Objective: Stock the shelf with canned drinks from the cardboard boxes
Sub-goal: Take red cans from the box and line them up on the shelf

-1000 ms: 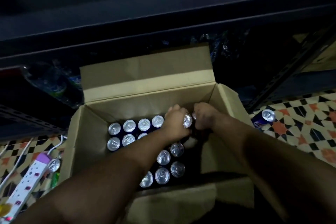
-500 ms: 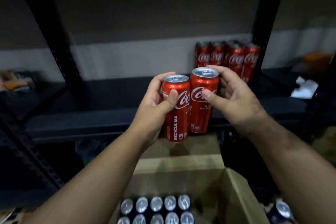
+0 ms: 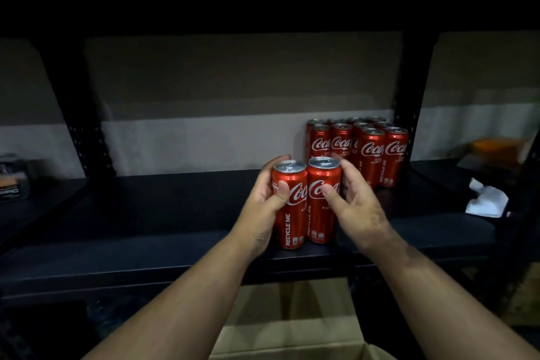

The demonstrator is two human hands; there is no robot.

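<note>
2 red cola cans stand side by side, touching, near the front edge of the black shelf [image 3: 175,213]. the left can [image 3: 292,213] is wrapped by the left hand [image 3: 263,207]: thumb across its front, fingers curled round the far side, a firm grasp. the right can [image 3: 320,213] is held by the right hand [image 3: 359,207], thumb pressed on the label and fingers reaching behind the can, the palm a little away from its side. both cans are upright, and their bases look level with the shelf surface, though whether they rest fully on it or are just above it cannot be told.

behind and slightly to the right, against the rear of the shelf beside a black upright post [image 3: 409,96], stands a block of stocked cans [image 3: 371,152], the same red kind, in rows; at least 9 tops show. the 2 held cans are near this block but apart from it.

at the right end of the shelf lies a crumpled white paper [image 3: 486,202]. a dim, blurred object sits at the far left edge. below the shelf, between the forearms, the open flap of a cardboard box [image 3: 292,339] shows; its contents are out of sight.
</note>
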